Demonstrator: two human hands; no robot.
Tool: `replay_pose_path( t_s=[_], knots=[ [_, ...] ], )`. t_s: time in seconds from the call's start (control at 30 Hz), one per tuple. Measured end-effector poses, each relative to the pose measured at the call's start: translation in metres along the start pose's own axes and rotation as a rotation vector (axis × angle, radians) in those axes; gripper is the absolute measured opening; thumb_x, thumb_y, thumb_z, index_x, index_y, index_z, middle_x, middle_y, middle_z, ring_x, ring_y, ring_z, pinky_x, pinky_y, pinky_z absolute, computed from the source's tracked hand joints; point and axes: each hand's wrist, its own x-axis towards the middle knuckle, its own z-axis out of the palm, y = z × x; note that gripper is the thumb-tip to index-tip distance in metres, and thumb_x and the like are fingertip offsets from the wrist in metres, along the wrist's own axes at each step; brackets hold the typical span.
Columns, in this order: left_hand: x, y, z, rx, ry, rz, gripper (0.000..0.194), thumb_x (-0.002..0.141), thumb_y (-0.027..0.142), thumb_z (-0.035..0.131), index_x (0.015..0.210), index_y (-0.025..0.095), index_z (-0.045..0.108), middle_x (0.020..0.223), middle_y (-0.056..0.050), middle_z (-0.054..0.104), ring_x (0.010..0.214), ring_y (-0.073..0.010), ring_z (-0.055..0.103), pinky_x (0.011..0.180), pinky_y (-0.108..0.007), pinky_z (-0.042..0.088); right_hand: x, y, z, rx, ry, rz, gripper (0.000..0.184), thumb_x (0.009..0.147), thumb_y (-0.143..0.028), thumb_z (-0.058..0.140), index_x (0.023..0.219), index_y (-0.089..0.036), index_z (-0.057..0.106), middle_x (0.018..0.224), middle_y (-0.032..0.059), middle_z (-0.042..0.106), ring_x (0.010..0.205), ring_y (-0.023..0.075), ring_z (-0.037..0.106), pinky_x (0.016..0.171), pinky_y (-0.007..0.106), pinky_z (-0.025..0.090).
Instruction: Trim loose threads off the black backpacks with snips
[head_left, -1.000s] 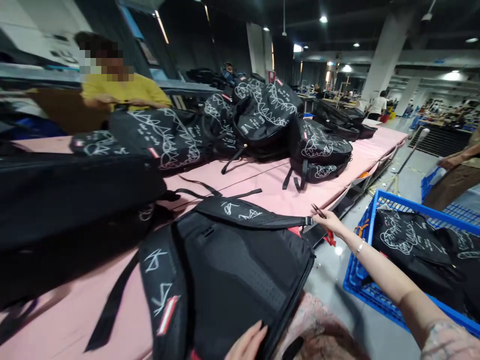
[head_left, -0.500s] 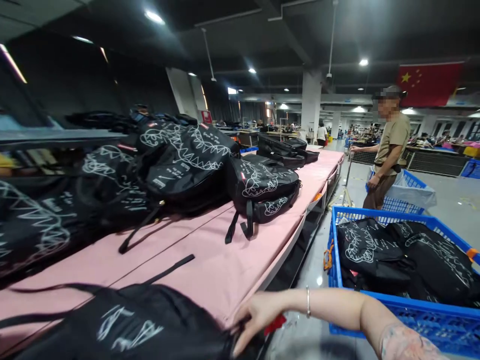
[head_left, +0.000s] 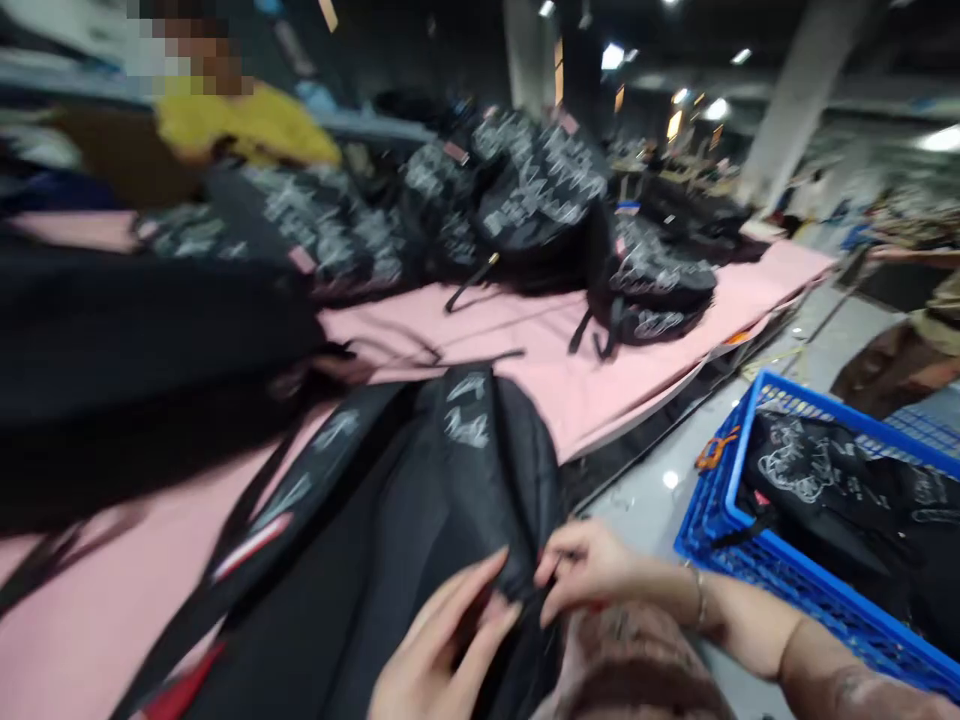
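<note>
Though the right hand's (head_left: 589,568) grip is unclear, the left (head_left: 442,640) pinches scribbled black strapping (head_left: 476,455).

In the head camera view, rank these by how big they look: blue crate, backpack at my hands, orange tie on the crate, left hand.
1. Backpack
2. Blue crate, cut off by the frame
3. Left hand
4. Orange tie

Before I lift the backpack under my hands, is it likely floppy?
The backpack will probably bend, since its fabric looks soft. Its broad shoulder straps look padded, so they may hold their curve. Lying wide, back panel up, it seems unlikely to roll.
</note>
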Motion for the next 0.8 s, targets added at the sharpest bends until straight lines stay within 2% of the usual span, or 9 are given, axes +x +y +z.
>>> replay_pose_path(
  t_s=[0.1, 0.2, 0.3, 0.4, 0.5, 0.57, 0.67, 0.73, 0.8],
  knots=[
    [-0.010, 0.004, 0.005, -0.131, -0.059, -0.040, 0.040, 0.066, 0.042, 0.065, 0.103, 0.028, 0.066, 0.102, -0.003, 0.060, 0.071, -0.0134, 0.061, 0.070, -0.026, 0.054, -0.005, -0.004, -0.004, 0.028, 0.018, -0.042, 0.048, 0.040, -0.049, 0.082, 0.064, -0.014, 0.060, 0.047, -0.0109, 0.039, 0.041, 0.0031, 0.029, 0.040, 0.018, 0.025],
    [-0.011, 0.007, 0.014, -0.137, -0.016, -0.050, 0.036, 0.069, 0.039, 0.065, 0.102, 0.025, 0.066, 0.093, -0.002, 0.058, 0.065, -0.0098, 0.056, 0.062, -0.021, 0.050, -0.007, -0.005, -0.001, 0.065, -0.014, -0.099, 0.046, 0.042, -0.049, 0.082, 0.062, -0.015, 0.058, 0.057, -0.0068, 0.048, 0.049, 0.0059, 0.039, 0.047, 0.020, 0.033],
    [-0.017, 0.007, 0.015, -0.117, 0.057, -0.016, 0.027, 0.071, 0.036, 0.064, 0.095, 0.024, 0.069, 0.086, -0.002, 0.058, 0.066, -0.0101, 0.054, 0.059, -0.020, 0.046, -0.009, 0.000, 0.008, 0.049, -0.007, -0.129, 0.047, 0.043, -0.050, 0.081, 0.064, -0.015, 0.057, 0.062, -0.0044, 0.051, 0.056, 0.0088, 0.045, 0.053, 0.022, 0.037],
    [-0.021, 0.007, 0.013, -0.098, 0.146, 0.014, 0.014, 0.072, 0.033, 0.062, 0.077, 0.023, 0.071, 0.078, -0.001, 0.060, 0.072, -0.0129, 0.055, 0.064, -0.021, 0.045, -0.007, 0.003, 0.014, 0.004, 0.001, -0.153, 0.044, 0.046, -0.049, 0.081, 0.064, -0.015, 0.057, 0.062, -0.0044, 0.050, 0.057, 0.0089, 0.045, 0.053, 0.022, 0.036],
    [-0.021, 0.009, 0.014, -0.092, 0.242, -0.067, 0.014, 0.072, 0.030, 0.059, 0.063, 0.020, 0.065, 0.067, 0.000, 0.060, 0.067, -0.0133, 0.055, 0.066, -0.023, 0.045, -0.005, 0.001, 0.017, -0.044, -0.028, -0.181, 0.040, 0.053, -0.046, 0.079, 0.065, -0.015, 0.057, 0.059, -0.0052, 0.048, 0.055, 0.0082, 0.043, 0.052, 0.021, 0.036],
    [-0.020, 0.011, 0.016, -0.108, 0.286, -0.168, 0.014, 0.072, 0.029, 0.058, 0.063, 0.019, 0.062, 0.063, 0.001, 0.059, 0.060, -0.0120, 0.052, 0.060, -0.022, 0.044, -0.007, -0.003, 0.016, -0.093, -0.041, -0.193, 0.038, 0.057, -0.045, 0.078, 0.067, -0.015, 0.056, 0.060, -0.0055, 0.048, 0.055, 0.0080, 0.043, 0.052, 0.020, 0.036],
    [-0.020, 0.011, 0.020, -0.210, 0.311, -0.284, 0.013, 0.071, 0.030, 0.058, 0.066, 0.018, 0.061, 0.060, 0.002, 0.057, 0.053, -0.0099, 0.049, 0.051, -0.019, 0.040, -0.012, -0.012, 0.008, -0.154, -0.074, -0.207, 0.037, 0.065, -0.045, 0.073, 0.080, -0.016, 0.055, 0.068, -0.0044, 0.051, 0.059, 0.0085, 0.046, 0.053, 0.020, 0.038],
    [-0.020, 0.007, 0.024, -0.343, 0.314, -0.316, 0.013, 0.071, 0.030, 0.060, 0.068, 0.017, 0.060, 0.059, 0.003, 0.057, 0.053, -0.0085, 0.049, 0.050, -0.017, 0.039, -0.017, -0.017, -0.003, -0.237, -0.080, -0.263, 0.035, 0.078, -0.045, 0.061, 0.097, -0.017, 0.052, 0.073, -0.0031, 0.052, 0.060, 0.0091, 0.048, 0.053, 0.020, 0.039],
    [-0.020, 0.004, 0.028, -0.477, 0.306, -0.331, 0.013, 0.070, 0.029, 0.062, 0.069, 0.017, 0.060, 0.060, 0.003, 0.057, 0.054, -0.0075, 0.050, 0.052, -0.016, 0.040, -0.020, -0.021, -0.017, -0.398, 0.014, -0.400, 0.030, 0.088, -0.043, 0.046, 0.104, -0.018, 0.049, 0.077, -0.0007, 0.054, 0.064, 0.0106, 0.050, 0.056, 0.022, 0.040]
  ],
)
